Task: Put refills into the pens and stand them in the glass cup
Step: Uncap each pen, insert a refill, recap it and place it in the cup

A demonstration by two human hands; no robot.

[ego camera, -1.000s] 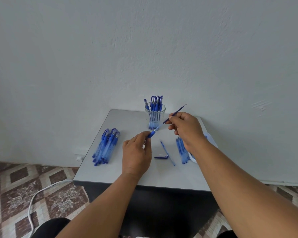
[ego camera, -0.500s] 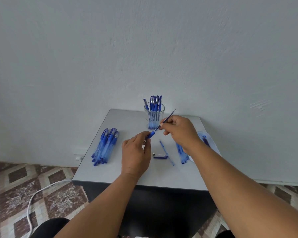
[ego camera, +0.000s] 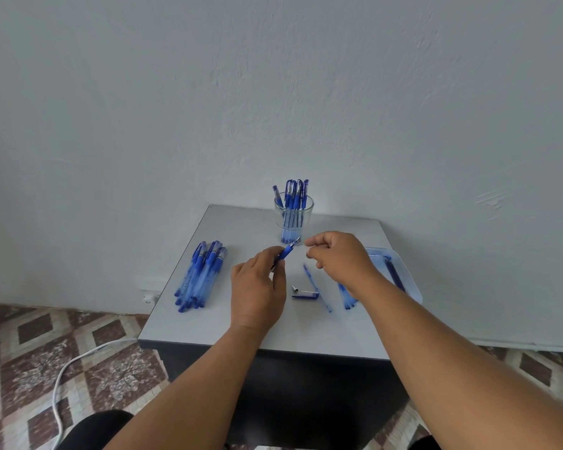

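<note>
Currently: refill-insertion step. Left hand [ego camera: 257, 289] grips blue plastic pen barrel [ego camera: 285, 253] before clear glass cup [ego camera: 294, 219]; right hand [ego camera: 337, 254] clenched, contents indiscernible. Next: fit tip, cap.

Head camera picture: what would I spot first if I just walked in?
Probably the two hands in the middle: the left hand grips a blue pen, with the right hand close by its tip. Behind them a glass cup holds standing blue pens, and a pile of pens lies at the table's left.
</note>
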